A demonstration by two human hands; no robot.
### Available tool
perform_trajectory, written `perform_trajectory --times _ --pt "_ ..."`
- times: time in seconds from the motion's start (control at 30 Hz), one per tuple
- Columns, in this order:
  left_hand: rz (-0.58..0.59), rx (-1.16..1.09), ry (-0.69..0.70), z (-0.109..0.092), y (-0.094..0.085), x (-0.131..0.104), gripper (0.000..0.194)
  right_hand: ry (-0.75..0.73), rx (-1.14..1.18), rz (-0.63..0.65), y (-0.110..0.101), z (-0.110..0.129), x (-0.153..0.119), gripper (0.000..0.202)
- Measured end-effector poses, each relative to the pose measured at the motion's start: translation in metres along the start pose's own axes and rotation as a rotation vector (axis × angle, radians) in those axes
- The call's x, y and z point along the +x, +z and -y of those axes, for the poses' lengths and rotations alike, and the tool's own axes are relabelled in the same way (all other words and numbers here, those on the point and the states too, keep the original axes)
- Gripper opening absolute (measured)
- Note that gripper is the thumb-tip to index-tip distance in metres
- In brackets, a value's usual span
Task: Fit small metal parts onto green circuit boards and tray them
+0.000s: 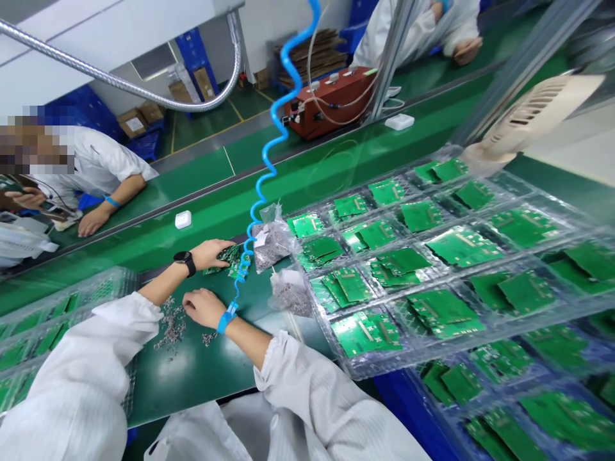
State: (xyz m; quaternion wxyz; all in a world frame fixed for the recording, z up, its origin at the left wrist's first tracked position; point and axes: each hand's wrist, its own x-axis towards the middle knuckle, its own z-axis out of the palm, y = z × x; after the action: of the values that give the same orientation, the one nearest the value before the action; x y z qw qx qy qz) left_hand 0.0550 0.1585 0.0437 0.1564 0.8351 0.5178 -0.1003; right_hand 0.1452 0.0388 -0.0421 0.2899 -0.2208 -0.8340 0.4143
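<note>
Bench: left hand towards 12 o'clock, right hand nearer centre.
Left fingers touch circuit boards at 12 o'clock, grip unclear; right fingers curled, any hold hidden, metal parts at their 8 o'clock. Edge-only board handling advised.

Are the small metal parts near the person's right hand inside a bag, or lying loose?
Loose: the small metal parts are scattered, unwrapped, directly on the green tabletop near the right hand.
</note>
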Motion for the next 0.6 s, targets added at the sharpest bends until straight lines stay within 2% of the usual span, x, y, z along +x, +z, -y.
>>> perform_trajectory --times 0.17,0.3,0.4,0.47,0.6 --pt "-0.214 -0.335 -0.160 -0.005 -0.014 -0.011 0.078 0.041 0.002 -0.005 -0.002 -0.003 0.000 0.012" --pt "-0.289 -0.600 -0.230 0.004 -0.028 -0.045 0.067 0.038 0.014 0.012 0.001 -0.006 -0.004 0.014" --pt "-0.324 -0.691 -0.343 0.027 -0.042 -0.093 0.064 0.030 0.038 0.038 0.004 -0.009 -0.009 0.015" --pt "-0.377 -0.666 -0.474 0.050 -0.053 -0.138 0.063 0.027 0.062 0.052 0.007 -0.011 -0.013 0.016" --pt "-0.516 -0.488 -0.881 0.094 -0.071 -0.240 0.056 0.070 0.128 0.027 0.009 -0.013 -0.017 0.015"
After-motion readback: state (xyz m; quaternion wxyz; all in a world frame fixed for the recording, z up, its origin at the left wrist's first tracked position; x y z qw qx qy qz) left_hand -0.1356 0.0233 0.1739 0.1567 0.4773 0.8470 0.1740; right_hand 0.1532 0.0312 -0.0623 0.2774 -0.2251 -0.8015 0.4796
